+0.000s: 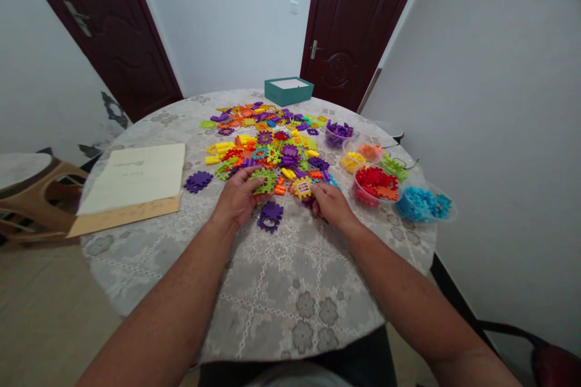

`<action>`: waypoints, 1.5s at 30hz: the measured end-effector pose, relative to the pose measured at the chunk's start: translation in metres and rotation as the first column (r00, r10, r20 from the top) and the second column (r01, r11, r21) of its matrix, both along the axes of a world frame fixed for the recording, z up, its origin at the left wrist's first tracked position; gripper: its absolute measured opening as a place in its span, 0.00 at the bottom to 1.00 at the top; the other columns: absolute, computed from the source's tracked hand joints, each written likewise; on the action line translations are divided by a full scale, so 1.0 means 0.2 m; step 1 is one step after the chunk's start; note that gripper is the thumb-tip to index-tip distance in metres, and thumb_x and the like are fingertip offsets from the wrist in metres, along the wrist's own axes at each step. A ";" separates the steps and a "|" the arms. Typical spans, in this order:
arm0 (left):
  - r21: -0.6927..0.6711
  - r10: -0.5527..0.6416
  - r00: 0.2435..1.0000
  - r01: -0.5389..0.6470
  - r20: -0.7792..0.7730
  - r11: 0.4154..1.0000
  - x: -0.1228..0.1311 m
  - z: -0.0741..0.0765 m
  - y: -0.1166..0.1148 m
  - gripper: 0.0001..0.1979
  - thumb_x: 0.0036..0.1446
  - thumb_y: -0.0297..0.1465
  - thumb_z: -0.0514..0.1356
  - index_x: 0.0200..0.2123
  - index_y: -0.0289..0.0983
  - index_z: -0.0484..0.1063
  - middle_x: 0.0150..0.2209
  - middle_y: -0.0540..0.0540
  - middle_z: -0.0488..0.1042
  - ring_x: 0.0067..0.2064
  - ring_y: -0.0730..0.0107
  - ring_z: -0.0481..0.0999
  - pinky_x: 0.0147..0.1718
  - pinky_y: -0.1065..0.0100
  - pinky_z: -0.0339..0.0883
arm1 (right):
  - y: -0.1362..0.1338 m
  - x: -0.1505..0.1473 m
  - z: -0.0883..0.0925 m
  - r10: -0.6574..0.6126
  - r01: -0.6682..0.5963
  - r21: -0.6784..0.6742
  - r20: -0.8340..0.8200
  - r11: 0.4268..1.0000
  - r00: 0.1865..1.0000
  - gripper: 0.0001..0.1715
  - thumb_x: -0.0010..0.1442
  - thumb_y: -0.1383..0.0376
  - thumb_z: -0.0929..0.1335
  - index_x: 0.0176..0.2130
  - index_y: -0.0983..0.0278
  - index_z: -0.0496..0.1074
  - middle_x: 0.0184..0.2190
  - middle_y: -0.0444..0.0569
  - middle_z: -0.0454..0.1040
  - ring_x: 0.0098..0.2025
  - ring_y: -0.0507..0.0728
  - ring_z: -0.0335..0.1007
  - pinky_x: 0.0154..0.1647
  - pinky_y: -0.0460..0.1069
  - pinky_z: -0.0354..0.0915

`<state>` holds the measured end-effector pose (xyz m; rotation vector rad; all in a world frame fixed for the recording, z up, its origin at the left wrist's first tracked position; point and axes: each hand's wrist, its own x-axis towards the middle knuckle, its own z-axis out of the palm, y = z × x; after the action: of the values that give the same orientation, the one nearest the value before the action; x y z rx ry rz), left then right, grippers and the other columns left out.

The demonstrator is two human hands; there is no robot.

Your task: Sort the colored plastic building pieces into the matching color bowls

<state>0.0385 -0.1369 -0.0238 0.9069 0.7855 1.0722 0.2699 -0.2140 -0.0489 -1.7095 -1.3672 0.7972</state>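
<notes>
Lime-green plastic, square with toothed edges and window-like openings, makes up the piece (264, 181) in the left hand (239, 195); thumb and fingers are narrowed on its left side, leaving most of the face uncovered. Opposite it, the right hand (331, 202) pinches a yellow toothed plastic piece with a white printed grid (302, 187) by its right edge, the fingers underneath partly hidden. Whether either piece is quite off the cloth I cannot tell. Both are just short of the heap of mixed-colour plastic pieces (272, 154), toward the near edge of the round table under a grey flowered cloth (254, 302).

For good handling, a light pinch at the rim seems best: it shows the whole outline and spares the thin bars around the openings. Tipping each face toward the eyes would make its teeth easier to read. The dark purple toothed plastic piece with an arched opening (271, 216) lies between the hands, nearer that edge, where a wrist could brush it. Toward the table's right edge, the clear plastic tub of red pieces (365, 198) is near the right forearm, so a slow, raised elbow looks safer than a sideways sweep.
</notes>
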 end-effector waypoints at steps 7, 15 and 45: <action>0.003 0.011 1.000 -0.011 -0.018 1.000 0.01 0.00 0.00 0.23 0.47 0.27 0.71 0.48 0.36 0.74 0.40 0.43 0.79 0.38 0.63 0.81 0.33 0.59 0.82 | -0.04 0.00 0.07 -0.041 0.043 0.067 -0.031 0.997 0.999 0.22 0.69 0.51 0.61 0.34 0.62 0.72 0.18 0.40 0.69 0.19 0.51 0.61 0.23 0.45 0.56; 0.010 0.081 0.997 -0.081 0.014 0.997 -0.02 0.01 0.04 0.20 0.48 0.26 0.71 0.46 0.35 0.75 0.40 0.44 0.79 0.38 0.66 0.81 0.36 0.61 0.83 | -0.08 0.06 0.17 -0.124 0.075 0.250 0.189 0.965 0.974 0.17 0.69 0.57 0.62 0.50 0.62 0.73 0.30 0.44 0.79 0.29 0.53 0.72 0.33 0.47 0.63; 0.128 -0.246 0.952 0.271 -0.184 0.954 0.03 0.01 -0.05 0.21 0.50 0.36 0.74 0.46 0.39 0.74 0.41 0.44 0.81 0.39 0.61 0.82 0.37 0.59 0.81 | -0.09 -0.22 0.17 0.204 -0.190 0.175 -0.067 0.966 0.977 0.26 0.66 0.57 0.69 0.61 0.57 0.68 0.42 0.47 0.79 0.36 0.55 0.74 0.35 0.49 0.69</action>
<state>0.0441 -0.1464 -0.0224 1.2071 0.7037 0.8400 0.2267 -0.2311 -0.0154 -1.4105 -1.5176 0.8291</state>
